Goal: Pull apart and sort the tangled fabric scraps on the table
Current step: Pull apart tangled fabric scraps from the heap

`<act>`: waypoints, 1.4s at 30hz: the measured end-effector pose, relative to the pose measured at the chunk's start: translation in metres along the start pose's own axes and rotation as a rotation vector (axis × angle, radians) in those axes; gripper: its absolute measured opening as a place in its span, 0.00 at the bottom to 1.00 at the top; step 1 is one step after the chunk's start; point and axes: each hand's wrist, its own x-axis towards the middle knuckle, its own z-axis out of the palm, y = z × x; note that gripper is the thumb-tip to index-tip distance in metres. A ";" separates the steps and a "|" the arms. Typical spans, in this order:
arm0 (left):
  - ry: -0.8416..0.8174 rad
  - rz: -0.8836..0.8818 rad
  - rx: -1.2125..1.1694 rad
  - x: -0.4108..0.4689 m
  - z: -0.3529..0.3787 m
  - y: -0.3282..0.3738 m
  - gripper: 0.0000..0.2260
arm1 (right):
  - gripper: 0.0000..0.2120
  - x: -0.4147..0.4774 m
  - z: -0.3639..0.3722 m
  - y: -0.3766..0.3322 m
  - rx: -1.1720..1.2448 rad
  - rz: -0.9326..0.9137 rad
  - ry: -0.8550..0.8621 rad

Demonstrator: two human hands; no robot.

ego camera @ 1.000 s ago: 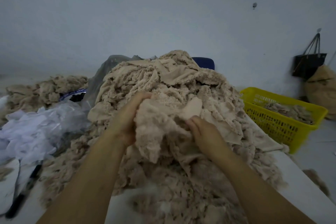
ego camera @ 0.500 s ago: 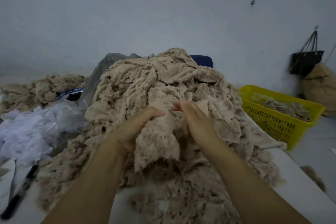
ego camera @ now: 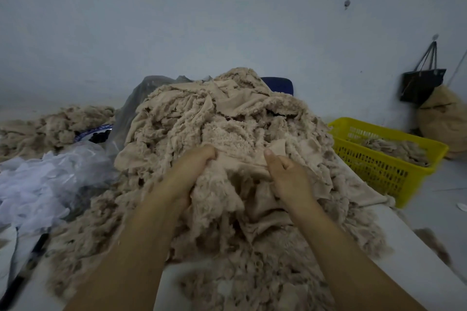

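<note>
At the near face of the big beige pile of fabric scraps (ego camera: 202,113), which fills the middle of the white surface (ego camera: 409,247), we hold one beige scrap (ego camera: 240,160) between both hands. Our left hand (ego camera: 192,174) reaches up into the heap, forearm sloping upward, its fingers (ego camera: 206,153) curled over and clamped on the scrap's left end. Our right hand (ego camera: 288,177) sits near it, back of the hand towards us, thumb (ego camera: 269,155) upright and pressed against the curled fingers, pinching the scrap's right end. The cloth runs as a band between the two grips.

To the left of the pile a blue-and-white printed strip (ego camera: 93,131) shows, its marks too blurred to read. Off the surface's right edge a yellow basket (ego camera: 379,171) holds more beige scraps (ego camera: 396,150).
</note>
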 end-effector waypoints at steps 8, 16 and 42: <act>-0.017 -0.002 -0.223 0.007 -0.004 0.006 0.15 | 0.16 -0.016 0.000 -0.014 0.027 -0.052 -0.323; 0.061 -0.030 -0.557 0.013 -0.004 0.008 0.16 | 0.24 -0.028 0.008 -0.014 0.034 -0.094 -0.415; -0.008 0.349 0.831 0.027 0.051 -0.021 0.21 | 0.17 0.012 -0.068 -0.003 1.030 0.305 0.175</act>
